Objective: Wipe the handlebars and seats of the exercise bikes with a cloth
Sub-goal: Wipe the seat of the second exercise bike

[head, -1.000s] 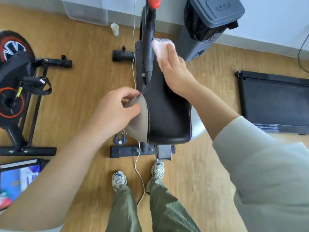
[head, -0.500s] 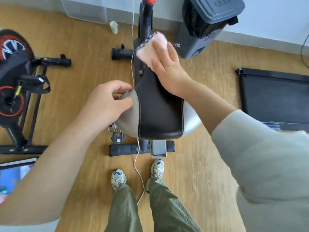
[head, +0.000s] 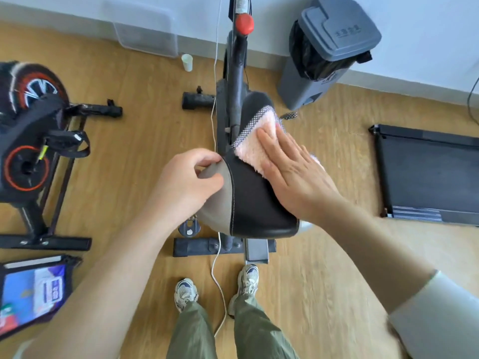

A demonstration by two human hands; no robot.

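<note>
A black and grey bike seat sits in the middle of the view on a dark exercise bike frame. A pink fluffy cloth with a checked edge lies across the seat's front half. My right hand presses flat on the cloth with straight fingers. My left hand grips the seat's grey left edge, thumb on top and fingers curled under. The handlebars are out of view beyond the red knob.
A second exercise bike with a red-rimmed wheel stands at the left. A grey lidded bin is at the back right, a black treadmill at the right. A paper cup, a white cable and my feet lie on the wood floor.
My right hand has drawn the cloth back from the seat's nose toward the middle and flattened on it. The left hand keeps its grip on the seat edge.
</note>
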